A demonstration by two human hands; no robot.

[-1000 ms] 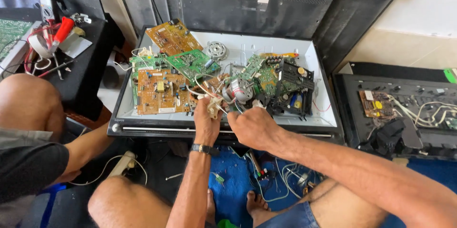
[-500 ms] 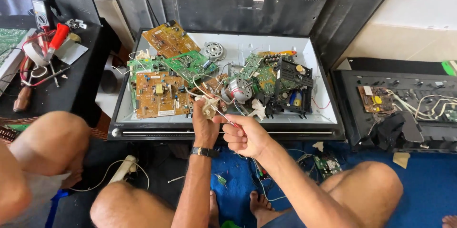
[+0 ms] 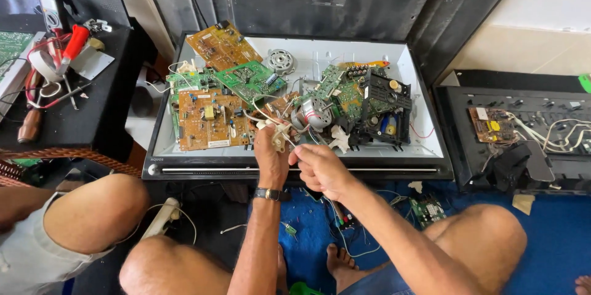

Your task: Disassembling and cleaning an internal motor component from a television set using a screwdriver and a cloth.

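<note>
My left hand [image 3: 271, 158], a watch on its wrist, grips a small white connector with thin wires [image 3: 278, 133] over the front edge of a flat screen panel [image 3: 425, 147] that lies face up as a tray. My right hand [image 3: 319, 169] pinches the wires just right of it, fingers closed. Behind the hands lie brown circuit boards [image 3: 208, 118], green circuit boards [image 3: 249, 80], a small silver motor [image 3: 313, 114] and a black plastic drive frame [image 3: 385, 105].
A black side table [image 3: 80, 116] at left carries a red-handled tool [image 3: 75, 41], tape and a screwdriver. Another opened black device [image 3: 523, 122] with a board and white wires lies at right. Another person's knee [image 3: 92, 212] sits at lower left. Small parts litter the blue mat [image 3: 542, 239].
The view has shifted slightly. My right hand has drawn back toward me along the wires, and my left hand stays on the connector.
</note>
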